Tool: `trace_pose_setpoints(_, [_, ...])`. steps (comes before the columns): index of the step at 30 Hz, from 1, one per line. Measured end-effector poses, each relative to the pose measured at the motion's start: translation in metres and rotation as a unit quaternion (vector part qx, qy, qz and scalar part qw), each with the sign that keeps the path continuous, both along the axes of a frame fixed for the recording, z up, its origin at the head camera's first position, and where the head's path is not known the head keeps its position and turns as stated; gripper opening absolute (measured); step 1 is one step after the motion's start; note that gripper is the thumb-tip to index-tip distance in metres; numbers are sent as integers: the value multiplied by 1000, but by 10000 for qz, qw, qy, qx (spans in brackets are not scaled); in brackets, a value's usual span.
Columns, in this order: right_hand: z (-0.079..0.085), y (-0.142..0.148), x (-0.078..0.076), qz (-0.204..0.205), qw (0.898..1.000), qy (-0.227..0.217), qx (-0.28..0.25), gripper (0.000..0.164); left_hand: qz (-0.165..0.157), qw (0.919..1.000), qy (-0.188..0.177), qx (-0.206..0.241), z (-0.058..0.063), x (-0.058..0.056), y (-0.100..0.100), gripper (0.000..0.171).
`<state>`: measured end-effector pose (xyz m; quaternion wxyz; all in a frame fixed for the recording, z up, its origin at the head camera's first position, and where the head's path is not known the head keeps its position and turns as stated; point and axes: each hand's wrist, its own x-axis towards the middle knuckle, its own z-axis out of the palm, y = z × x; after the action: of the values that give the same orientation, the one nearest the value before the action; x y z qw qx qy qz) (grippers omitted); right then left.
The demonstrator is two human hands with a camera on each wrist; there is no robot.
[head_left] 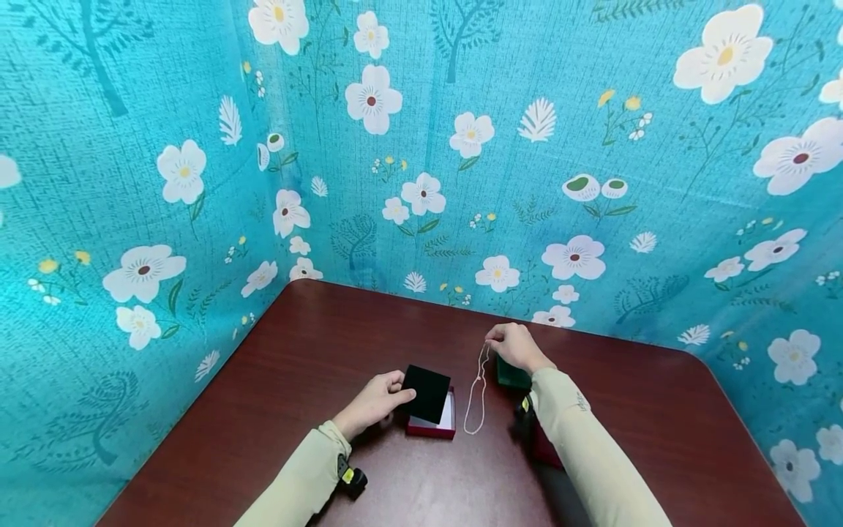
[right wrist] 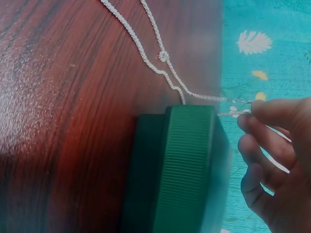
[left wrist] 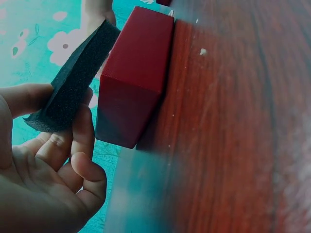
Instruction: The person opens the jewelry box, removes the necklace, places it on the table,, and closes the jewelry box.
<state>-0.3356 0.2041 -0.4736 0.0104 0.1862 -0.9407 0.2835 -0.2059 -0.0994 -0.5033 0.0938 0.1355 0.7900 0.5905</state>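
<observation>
My left hand (head_left: 374, 401) pinches a black square foam pad (head_left: 426, 393) by its left edge, thumb on top and fingers beneath. In the left wrist view the foam pad (left wrist: 80, 77) is tilted beside a red box (left wrist: 131, 73). From above, that small red box (head_left: 431, 432) shows a white inside, partly covered by the pad. My right hand (head_left: 519, 347) pinches the ends of a thin silver necklace (head_left: 470, 417) between thumb and fingertip. The chain trails down over the table. The right wrist view shows the necklace (right wrist: 163, 56) with a small round ornament.
A dark green ribbed box (right wrist: 187, 165) stands right by my right hand. Under my right forearm lies a red object (head_left: 545, 446), mostly hidden. The brown wooden table (head_left: 316, 329) meets a blue flowered cloth (head_left: 421, 146) at its back and sides.
</observation>
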Motion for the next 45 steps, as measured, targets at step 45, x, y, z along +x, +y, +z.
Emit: trace_pose_setpoints(45, [18,-6,18,-91,9998,106,170,20,32,9999,72,-147,2,2,3,33])
